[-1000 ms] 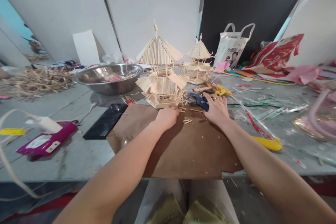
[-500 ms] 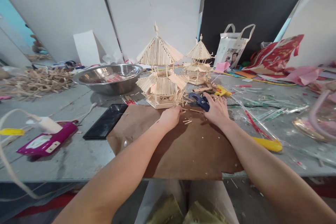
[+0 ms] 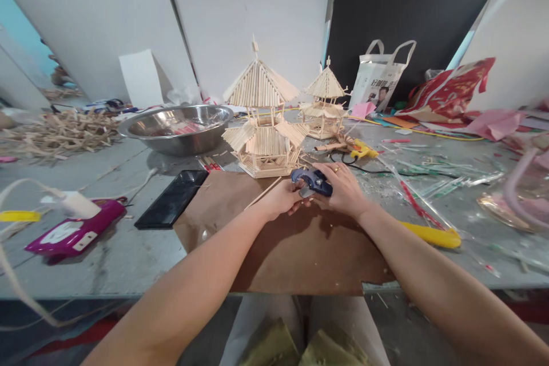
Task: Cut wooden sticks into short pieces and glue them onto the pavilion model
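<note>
My right hand [image 3: 341,189] is closed around a dark blue cutter [image 3: 315,181], whose head points left toward my other hand. My left hand [image 3: 281,200] has its fingers curled at the cutter's head. A thin wooden stick [image 3: 262,193] extends from it to the left; its other end is hidden by the fingers. Both hands are over a brown board [image 3: 300,257]. Just behind them stands a pagoda model [image 3: 266,143] built of wooden sticks, with a pointed roof and a flared lower tier.
A smaller stick pagoda [image 3: 325,108] stands behind, near a yellow glue gun [image 3: 363,148]. To the left are a metal basin [image 3: 180,140], a black phone [image 3: 171,199], a purple device [image 3: 79,229] and a stick pile [image 3: 64,134]. Clear plastic strips [image 3: 446,183] litter the right side, beside a yellow handle [image 3: 433,235].
My right hand has brought the cutter left and nearer, up to my left hand. My left hand has shifted slightly toward me, and a longer stick now shows beside it.
</note>
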Tool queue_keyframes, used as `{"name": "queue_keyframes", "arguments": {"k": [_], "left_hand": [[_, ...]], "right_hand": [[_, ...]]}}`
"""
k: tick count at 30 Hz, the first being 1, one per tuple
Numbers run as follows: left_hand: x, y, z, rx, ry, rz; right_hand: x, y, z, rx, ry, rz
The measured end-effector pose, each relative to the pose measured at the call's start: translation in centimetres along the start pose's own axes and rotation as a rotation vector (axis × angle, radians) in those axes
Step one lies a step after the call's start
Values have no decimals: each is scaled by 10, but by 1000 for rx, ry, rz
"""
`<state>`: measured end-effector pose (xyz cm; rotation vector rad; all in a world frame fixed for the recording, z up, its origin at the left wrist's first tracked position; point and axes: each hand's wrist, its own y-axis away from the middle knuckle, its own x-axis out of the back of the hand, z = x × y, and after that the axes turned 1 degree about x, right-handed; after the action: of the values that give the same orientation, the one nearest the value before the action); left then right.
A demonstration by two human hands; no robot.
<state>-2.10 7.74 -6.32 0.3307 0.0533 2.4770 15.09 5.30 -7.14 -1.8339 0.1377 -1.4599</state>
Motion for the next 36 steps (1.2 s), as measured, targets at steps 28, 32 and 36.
{"name": "queue_keyframes", "arguments": {"k": [28, 32, 36], "left_hand": [[5, -4, -2, -129, 223, 167], [4, -1, 2, -180, 178, 219], [1, 0, 3, -182, 157, 239]], "right_hand": [[3, -2, 3, -189, 30, 88], [3, -2, 4, -284, 81, -25], [2, -1, 0, -272, 100, -97]]}}
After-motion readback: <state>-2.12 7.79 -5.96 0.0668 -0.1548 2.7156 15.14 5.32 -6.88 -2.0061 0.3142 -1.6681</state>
